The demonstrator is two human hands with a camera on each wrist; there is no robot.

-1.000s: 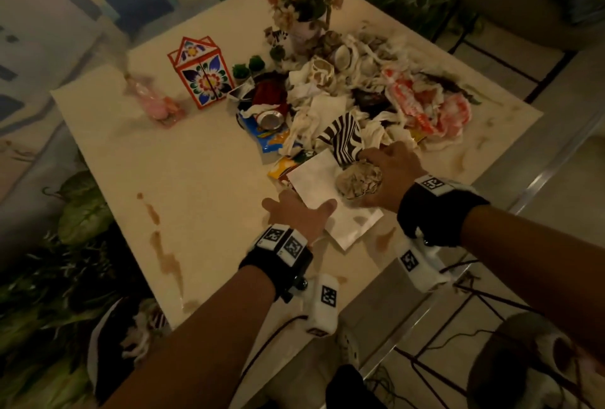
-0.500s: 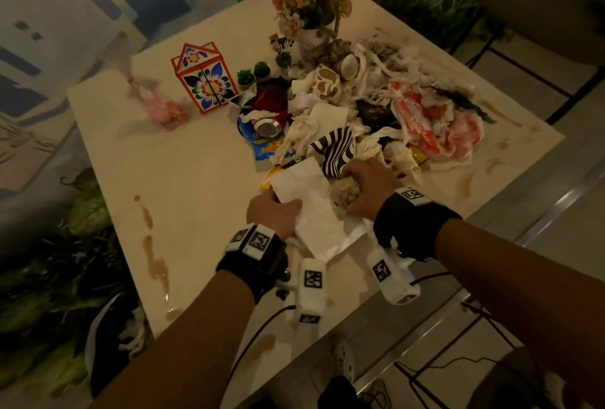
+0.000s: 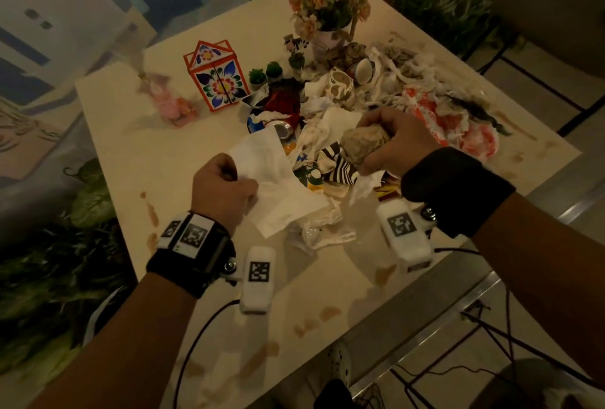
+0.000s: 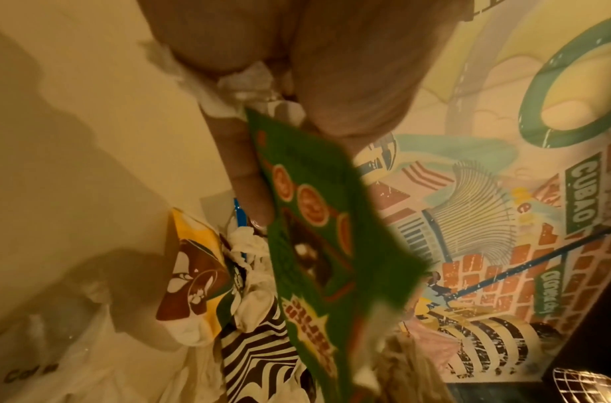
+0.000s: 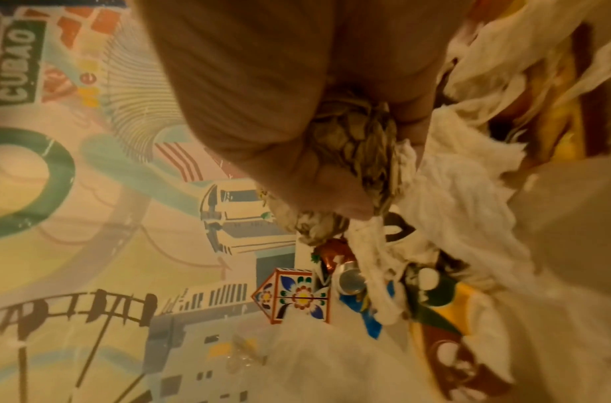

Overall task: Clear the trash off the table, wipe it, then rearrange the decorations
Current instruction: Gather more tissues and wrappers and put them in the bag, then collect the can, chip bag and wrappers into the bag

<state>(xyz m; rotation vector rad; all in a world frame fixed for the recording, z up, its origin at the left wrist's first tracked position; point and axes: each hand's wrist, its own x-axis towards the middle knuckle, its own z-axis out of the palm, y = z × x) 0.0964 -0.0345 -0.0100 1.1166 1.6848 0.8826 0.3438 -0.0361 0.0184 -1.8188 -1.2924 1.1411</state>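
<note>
- Head view: left hand (image 3: 222,190) in a fist, back of hand up, thumb and fingers pinching one edge of a white napkin (image 3: 278,192); the napkin's long axis runs from the fingers up and away toward the can (image 3: 284,130), its far corner raised off the table (image 3: 137,133).
- Right hand (image 3: 393,143) palm down, fingers curled round a crumpled tan wad (image 3: 363,141), held above the trash pile (image 3: 376,104); zebra-striped wrapper (image 3: 340,167) just below the fingers.
- Both forearms reach in from the near edge, wrists in black bands with white tag blocks.
- Beyond the fingers: painted house box (image 3: 217,76) upright, roof away from the camera; flower pot (image 3: 329,5) at the far side; pink figure (image 3: 170,102) left of the box. Brown stains on the near table.
- Left wrist view: fingers (image 4: 248,174) closed on white tissue (image 4: 210,90) and a green packet (image 4: 314,223) with orange rounds; the packet's long axis runs from the fingers downward in frame; yellow lettering on it too blurred to read. Yellow-brown wrapper (image 4: 193,278) and the zebra-striped wrapper (image 4: 259,362) beyond the fingertips. Wall mural (image 4: 503,191) reads "CUBAO".
- Right wrist view: fingers (image 5: 262,114) wrapped tight on the wad (image 5: 352,141), scaly tan print, a strip of tissue (image 5: 369,261) hanging from it. Beyond the fingertips the can (image 5: 348,280), open end toward the camera, and the house box (image 5: 297,295). Mural (image 5: 17,62) reads "CUBAO".
</note>
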